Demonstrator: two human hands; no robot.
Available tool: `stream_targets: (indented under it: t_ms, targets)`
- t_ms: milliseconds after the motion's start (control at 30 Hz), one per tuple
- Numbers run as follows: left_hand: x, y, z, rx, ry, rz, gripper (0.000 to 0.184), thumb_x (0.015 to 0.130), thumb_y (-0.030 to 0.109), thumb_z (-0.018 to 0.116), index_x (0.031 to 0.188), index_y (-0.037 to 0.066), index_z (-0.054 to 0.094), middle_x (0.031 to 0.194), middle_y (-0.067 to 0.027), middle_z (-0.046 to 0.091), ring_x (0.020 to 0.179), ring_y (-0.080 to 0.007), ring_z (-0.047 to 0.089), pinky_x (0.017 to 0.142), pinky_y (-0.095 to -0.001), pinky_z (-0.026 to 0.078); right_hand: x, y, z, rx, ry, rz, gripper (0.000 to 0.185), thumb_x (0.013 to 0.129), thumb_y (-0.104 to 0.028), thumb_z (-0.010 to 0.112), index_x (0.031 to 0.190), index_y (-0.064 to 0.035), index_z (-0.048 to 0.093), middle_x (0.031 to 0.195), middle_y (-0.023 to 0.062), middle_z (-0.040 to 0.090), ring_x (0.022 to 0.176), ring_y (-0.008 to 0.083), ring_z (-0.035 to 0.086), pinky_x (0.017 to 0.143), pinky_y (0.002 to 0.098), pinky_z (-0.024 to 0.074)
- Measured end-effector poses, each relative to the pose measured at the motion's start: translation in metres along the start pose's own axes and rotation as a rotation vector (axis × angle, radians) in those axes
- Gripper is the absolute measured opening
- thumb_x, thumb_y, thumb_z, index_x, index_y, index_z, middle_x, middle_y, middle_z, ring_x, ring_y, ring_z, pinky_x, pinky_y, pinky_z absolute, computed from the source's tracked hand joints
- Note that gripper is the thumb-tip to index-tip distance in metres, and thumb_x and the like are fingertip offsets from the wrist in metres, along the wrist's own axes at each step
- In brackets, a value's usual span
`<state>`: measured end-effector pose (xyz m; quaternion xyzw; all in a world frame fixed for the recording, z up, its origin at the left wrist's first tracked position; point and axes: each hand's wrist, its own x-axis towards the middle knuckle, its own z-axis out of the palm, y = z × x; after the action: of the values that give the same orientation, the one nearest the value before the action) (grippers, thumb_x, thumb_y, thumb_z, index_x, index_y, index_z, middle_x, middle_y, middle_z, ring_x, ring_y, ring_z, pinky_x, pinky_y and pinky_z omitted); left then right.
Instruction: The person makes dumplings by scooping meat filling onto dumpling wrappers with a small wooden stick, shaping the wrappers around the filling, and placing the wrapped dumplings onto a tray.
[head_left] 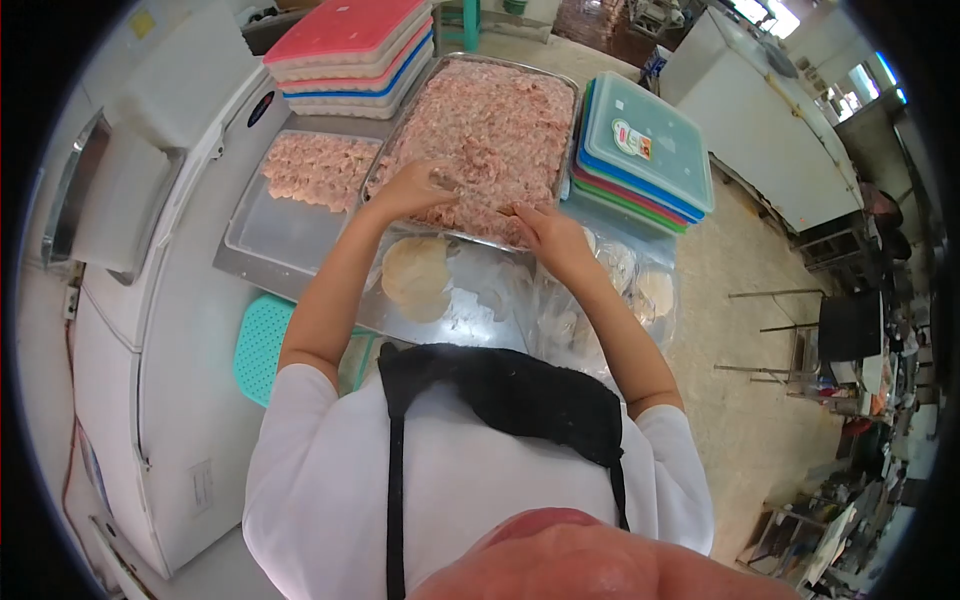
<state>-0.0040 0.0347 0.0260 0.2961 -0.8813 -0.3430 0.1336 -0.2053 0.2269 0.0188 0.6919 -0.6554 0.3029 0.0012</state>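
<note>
A large metal tray (572,95) heaped with pinkish ground meat (490,115) stands in front of me. My left hand (415,188) is over its near left part, with fingers curled at the meat; what lies in them is too blurred to name. Over the near right edge, my right hand (545,232) has its thumb and fingers drawn together at the meat, and a small thing at their tips cannot be made out. Just below the tray, a pile of pale round wrappers (415,280) lies on a shiny metal surface (470,320).
On the left, a shallow tray (270,235) carries rows of meat-coloured pieces (315,165). Stacked lidded containers (350,40) stand behind it; more containers (645,145) stand at right. Plastic-wrapped pale rounds (620,265) lie near my right forearm. A turquoise stool (262,350) is at lower left.
</note>
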Motion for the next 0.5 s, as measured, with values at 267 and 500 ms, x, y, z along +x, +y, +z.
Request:
stream_targets:
  t_ms: [267, 500]
  targets:
    - [-0.032, 0.015, -0.028, -0.258, 0.078, 0.209, 0.054, 0.074, 0.028, 0.075, 0.121, 0.009, 0.056, 0.115, -0.0151, 0.06, 0.111, -0.0275, 0.055, 0.093, -0.0349, 0.043, -0.015, 0.004, -0.044, 0.031, -0.131, 0.327, 0.026, 0.092, -0.024, 0.055, 0.108, -0.0085, 0.067, 0.098, 0.0176, 0.066, 0.087, 0.0336, 0.063, 0.076, 0.0382, 0.0501]
    - [-0.047, 0.007, -0.065, -0.191, -0.068, 0.404, 0.036, 0.073, 0.022, 0.076, 0.104, 0.007, 0.064, 0.103, -0.0103, 0.062, 0.096, -0.0234, 0.058, 0.081, -0.0346, 0.046, 0.014, -0.091, -0.017, 0.446, -0.185, 0.194, 0.025, 0.091, -0.025, 0.058, 0.111, -0.0116, 0.067, 0.098, 0.0187, 0.066, 0.083, 0.0306, 0.063, 0.076, 0.0332, 0.0491]
